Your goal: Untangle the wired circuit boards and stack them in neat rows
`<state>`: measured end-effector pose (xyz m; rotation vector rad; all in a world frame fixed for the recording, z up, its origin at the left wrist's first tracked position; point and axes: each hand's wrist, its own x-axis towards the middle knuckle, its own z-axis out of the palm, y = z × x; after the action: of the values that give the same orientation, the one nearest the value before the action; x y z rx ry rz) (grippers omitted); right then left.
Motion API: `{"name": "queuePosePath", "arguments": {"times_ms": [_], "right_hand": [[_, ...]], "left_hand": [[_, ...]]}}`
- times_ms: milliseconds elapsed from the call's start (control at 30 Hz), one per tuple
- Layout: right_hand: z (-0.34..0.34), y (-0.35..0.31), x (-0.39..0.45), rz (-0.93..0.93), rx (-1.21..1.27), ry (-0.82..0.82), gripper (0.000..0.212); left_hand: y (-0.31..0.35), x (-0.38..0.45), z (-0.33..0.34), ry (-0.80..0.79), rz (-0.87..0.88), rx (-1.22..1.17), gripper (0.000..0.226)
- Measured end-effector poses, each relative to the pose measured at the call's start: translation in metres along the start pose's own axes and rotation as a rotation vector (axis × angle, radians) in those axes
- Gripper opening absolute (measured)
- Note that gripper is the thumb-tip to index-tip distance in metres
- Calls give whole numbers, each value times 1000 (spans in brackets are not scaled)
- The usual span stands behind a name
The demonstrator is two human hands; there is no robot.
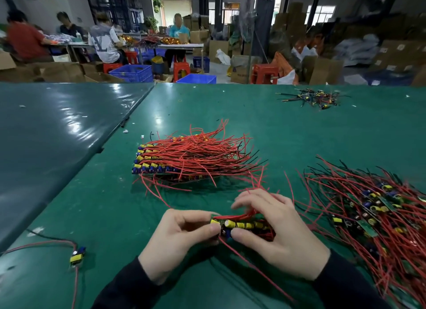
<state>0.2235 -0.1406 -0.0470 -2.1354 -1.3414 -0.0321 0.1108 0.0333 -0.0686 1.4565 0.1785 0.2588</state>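
Step in hand: I judge I am squaring up a small bundle of boards [244,225] before it joins the stack.
Left hand [182,239]: fingers curled, pinching the bundle's left end.
Right hand [276,230]: thumb pressed on the near side, fingers arched over the red wires [251,213]; both hands close together on the bundle.
Neat stack [175,161]: on the green mat [92,205], ahead of my hands, wires trailing right.
Tangled pile [368,216]: to my right, still unsorted.
Stray board [77,258]: alone at near left.
Next move: likely lay the bundle against the stack, wires pointing the same way.
Writing: none I can read; cartons behind are too blurred.
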Motion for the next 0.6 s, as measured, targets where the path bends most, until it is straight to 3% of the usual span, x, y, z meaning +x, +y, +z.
{"name": "queuePosePath", "arguments": {"times_ms": [300, 400, 467, 600], "right_hand": [[-7, -2, -2, -30, 160, -127, 20], [-16, -6, -2, -40, 298, -189, 11], [-19, -8, -2, -57, 340, -220, 10], [-15, -9, -2, -58, 289, -99, 16]], "left_hand": [[6, -5, 3, -155, 13, 40, 25], [7, -6, 5, -192, -34, -73, 41], [6, -7, 6, -250, -72, -174, 40], [10, -6, 2, -184, -99, -237, 41]]}}
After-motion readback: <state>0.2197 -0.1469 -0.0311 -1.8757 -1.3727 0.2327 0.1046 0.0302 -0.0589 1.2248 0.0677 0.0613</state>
